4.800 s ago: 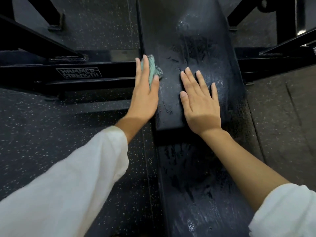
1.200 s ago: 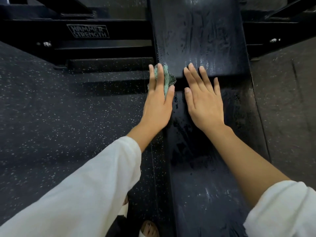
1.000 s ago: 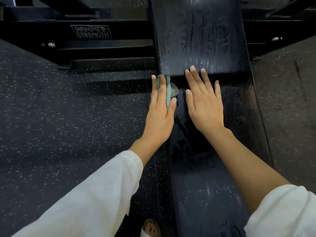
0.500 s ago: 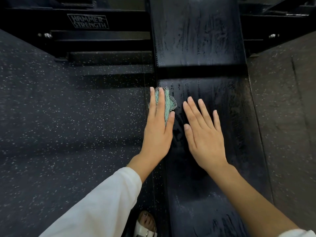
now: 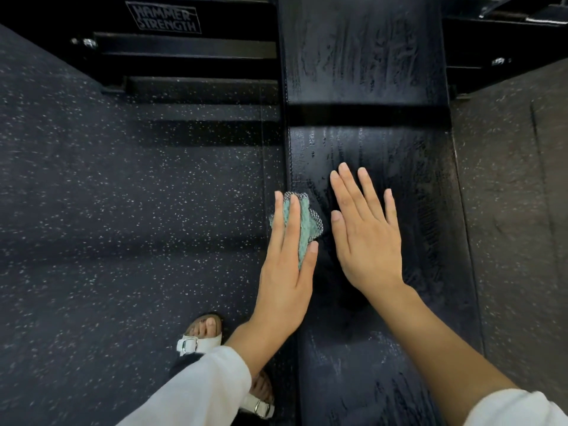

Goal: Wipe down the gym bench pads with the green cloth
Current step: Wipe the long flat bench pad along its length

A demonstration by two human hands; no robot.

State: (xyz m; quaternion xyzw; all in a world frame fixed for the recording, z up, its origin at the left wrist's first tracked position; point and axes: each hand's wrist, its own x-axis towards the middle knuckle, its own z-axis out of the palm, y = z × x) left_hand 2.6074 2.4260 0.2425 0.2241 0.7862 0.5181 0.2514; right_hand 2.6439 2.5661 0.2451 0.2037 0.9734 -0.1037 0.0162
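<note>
Gym floor (image 5: 123, 210): dark speckled rubber, on either side of the bench.
Frame (image 5: 166, 18): black steel, lettered HAMMER STRENGTH, far left.
Far pad (image 5: 362, 56): black vinyl, top streaked with wet wipe marks.
Near pad (image 5: 430, 241): black vinyl, top likewise streaked; parted from the far pad by a dark gap (image 5: 365, 113).
Right hand (image 5: 365, 238): flat on the near pad's top, fingers straight and a little spread, holding nothing; judged a brace.
Left hand (image 5: 285, 272): just beside the right, not touching it; fingers straight along the near pad's left side, pressing the cloth to that face, thumb up at the top corner.
Green cloth (image 5: 307, 226): bunched, mesh-edged, caught between the left palm and the pad's left side, part showing between forefinger and thumb.
Sandalled foot (image 5: 199, 336): on the floor, below the left wrist.

Step in hand, as judged: wiping the near pad's left side face.
Method: press evenly through the whole palm, not the fingertips alone. Draw along the seam in one long stroke, overlapping each pass. Spread the bunched cloth wider for fuller contact. Lean on the right hand for steadiness. Reach into the gap and under the lower lip. Right side face: state not discernible; check before finishing.
</note>
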